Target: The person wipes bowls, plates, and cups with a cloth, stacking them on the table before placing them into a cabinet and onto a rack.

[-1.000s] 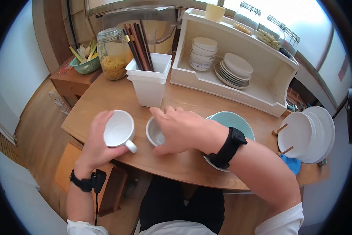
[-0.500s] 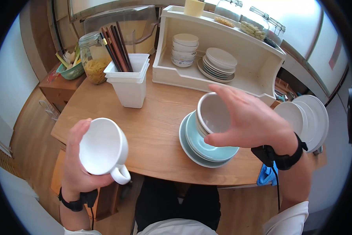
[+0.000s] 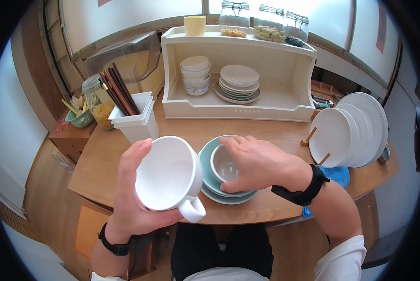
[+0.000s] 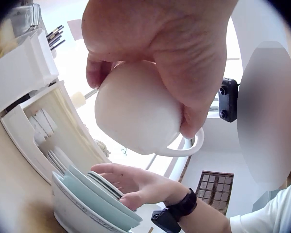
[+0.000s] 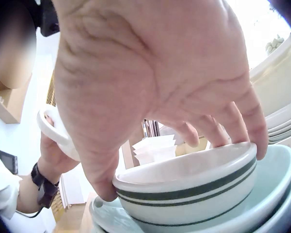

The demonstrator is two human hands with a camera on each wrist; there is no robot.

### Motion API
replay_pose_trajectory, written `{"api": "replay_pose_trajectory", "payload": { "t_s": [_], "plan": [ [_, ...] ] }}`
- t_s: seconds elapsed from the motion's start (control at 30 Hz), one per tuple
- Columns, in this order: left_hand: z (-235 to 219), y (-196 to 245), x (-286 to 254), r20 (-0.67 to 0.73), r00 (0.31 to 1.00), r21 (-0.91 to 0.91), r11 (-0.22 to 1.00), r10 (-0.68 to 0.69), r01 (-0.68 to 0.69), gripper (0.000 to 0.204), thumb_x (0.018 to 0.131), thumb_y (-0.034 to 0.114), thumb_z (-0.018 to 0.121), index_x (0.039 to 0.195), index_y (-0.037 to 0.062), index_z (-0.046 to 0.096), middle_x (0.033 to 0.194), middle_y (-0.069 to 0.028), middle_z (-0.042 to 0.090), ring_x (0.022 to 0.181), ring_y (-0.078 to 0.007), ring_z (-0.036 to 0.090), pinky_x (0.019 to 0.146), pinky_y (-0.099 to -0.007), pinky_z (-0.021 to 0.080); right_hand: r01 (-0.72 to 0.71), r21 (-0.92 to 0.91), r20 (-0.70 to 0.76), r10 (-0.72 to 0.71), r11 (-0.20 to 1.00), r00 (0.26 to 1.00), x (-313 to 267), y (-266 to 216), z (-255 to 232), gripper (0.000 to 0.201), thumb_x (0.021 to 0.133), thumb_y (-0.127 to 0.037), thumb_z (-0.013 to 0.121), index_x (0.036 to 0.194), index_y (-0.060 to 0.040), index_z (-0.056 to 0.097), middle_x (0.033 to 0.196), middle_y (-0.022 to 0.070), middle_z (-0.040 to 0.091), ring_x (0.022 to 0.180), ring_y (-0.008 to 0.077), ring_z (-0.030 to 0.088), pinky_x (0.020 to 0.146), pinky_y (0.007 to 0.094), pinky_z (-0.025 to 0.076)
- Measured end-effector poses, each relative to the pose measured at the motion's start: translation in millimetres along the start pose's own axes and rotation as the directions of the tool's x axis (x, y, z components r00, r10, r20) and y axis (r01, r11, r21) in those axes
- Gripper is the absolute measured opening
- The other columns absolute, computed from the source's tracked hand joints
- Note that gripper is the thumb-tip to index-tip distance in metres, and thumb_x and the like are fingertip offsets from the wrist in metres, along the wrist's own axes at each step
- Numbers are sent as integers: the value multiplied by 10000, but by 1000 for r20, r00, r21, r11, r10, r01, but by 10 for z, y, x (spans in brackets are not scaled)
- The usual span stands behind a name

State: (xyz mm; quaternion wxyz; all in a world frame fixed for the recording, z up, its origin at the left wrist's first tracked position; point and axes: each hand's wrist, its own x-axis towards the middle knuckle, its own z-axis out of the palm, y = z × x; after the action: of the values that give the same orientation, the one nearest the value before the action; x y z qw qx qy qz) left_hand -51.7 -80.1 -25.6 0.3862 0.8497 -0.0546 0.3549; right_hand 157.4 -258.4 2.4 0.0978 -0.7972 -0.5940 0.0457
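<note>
My left hand (image 3: 134, 201) grips a wide white mug (image 3: 165, 173) by its body, tilted with its mouth toward me and its handle at the lower right. The mug is held up above the table's front part. With thumb and fingers spread across the rim, my right hand (image 3: 270, 164) holds a small white bowl (image 5: 184, 199) with dark green stripes. This bowl sits in the top of a stack of light blue bowls (image 5: 277, 170), slightly tilted in the right wrist view. The stack stands on the table just right of the mug.
Behind is a cream shelf (image 3: 238, 112) with stacked bowls (image 3: 195, 75) and plates (image 3: 239, 76). White containers (image 3: 137, 126) with chopsticks stand at left, near a pasta jar (image 3: 97, 103). Large plates (image 3: 331, 138) stand in a rack at right by a blue cloth (image 3: 336, 175).
My right hand has carried the small striped bowl from the table beside the mug rightward onto the light blue stack. My left hand has raised the mug. The head view has shifted.
</note>
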Motion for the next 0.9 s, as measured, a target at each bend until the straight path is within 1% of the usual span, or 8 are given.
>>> {"api": "replay_pose_trajectory", "payload": {
  "t_s": [0.1, 0.2, 0.27, 0.4, 0.5, 0.57, 0.8, 0.9],
  "plan": [
    [137, -24, 89, 2, 1000, -96, 995, -3, 4, 1035, 573, 199, 906, 1403, 23, 313, 1362, -168, 349, 1263, -281, 421, 1037, -399, 368, 21, 8, 0, -21, 1000, 1000, -9, 38, 35, 779, 682, -426, 700, 1227, 75, 454, 1131, 250, 577, 1042, 386, 575, 902, 406, 485],
    [244, -15, 155, 22, 999, -38, 999, -28, 29, 1004, 597, 190, 893, 1399, 20, 313, 1355, -164, 354, 1261, -278, 419, 1036, -394, 369, 40, 1, -10, -40, 999, 999, -24, 93, 68, 832, 706, -461, 708, 1275, 79, 428, 1167, 249, 564, 1076, 387, 564, 936, 405, 469],
    [340, -23, 241, 34, 999, -42, 998, -41, 43, 987, 607, 187, 888, 1395, 20, 317, 1352, -164, 357, 1259, -279, 419, 1038, -392, 367, 95, 67, -83, -90, 993, 992, -39, 149, 114, 908, 720, -517, 716, 1322, 82, 395, 1230, 260, 537, 1143, 392, 531, 982, 409, 435],
    [527, -46, 433, 59, 996, -20, 998, -60, 61, 945, 636, 199, 873, 1386, 20, 328, 1340, -171, 372, 1250, -291, 417, 1039, -393, 360, 115, 216, -174, -77, 970, 982, -159, 318, 66, 896, 755, -516, 711, 1340, 78, 381, 1286, 275, 504, 1197, 399, 493, 1017, 416, 402],
    [695, -82, 567, 84, 996, -11, 1000, -1, 2, 944, 633, 235, 879, 1383, 24, 346, 1335, -181, 381, 1247, -314, 411, 1035, -404, 360, 51, 210, -272, 8, 976, 962, -346, 447, -71, 800, 810, -441, 688, 1341, 73, 382, 1300, 286, 491, 1215, 400, 477, 1020, 425, 394],
    [784, -72, 631, 133, 990, 91, 994, 56, -68, 925, 632, 260, 879, 1374, 35, 374, 1319, -196, 399, 1246, -342, 406, 1036, -412, 360, -13, 255, -297, 91, 967, 950, -483, 512, -96, 688, 860, -368, 649, 1337, 58, 395, 1265, 295, 513, 1197, 403, 490, 1009, 431, 400],
    [1011, -106, 647, 179, 981, 185, 977, 75, -108, 908, 637, 307, 874, 1363, 50, 394, 1278, -222, 434, 1213, -374, 415, 1003, -432, 378, -34, 235, -324, 111, 971, 939, -801, 554, 27, 611, 873, -334, 629, 1316, 37, 430, 1201, 276, 564, 1128, 409, 533, 963, 440, 433],
    [1039, -97, 653, 154, 986, 211, 973, 60, -92, 913, 631, 321, 875, 1356, 42, 397, 1279, -219, 441, 1197, -368, 422, 988, -438, 384, -56, 312, -277, 147, 948, 949, -837, 547, 68, 594, 874, -329, 622, 1301, 44, 444, 1171, 275, 581, 1111, 402, 547, 945, 443, 444]
  ]
}}
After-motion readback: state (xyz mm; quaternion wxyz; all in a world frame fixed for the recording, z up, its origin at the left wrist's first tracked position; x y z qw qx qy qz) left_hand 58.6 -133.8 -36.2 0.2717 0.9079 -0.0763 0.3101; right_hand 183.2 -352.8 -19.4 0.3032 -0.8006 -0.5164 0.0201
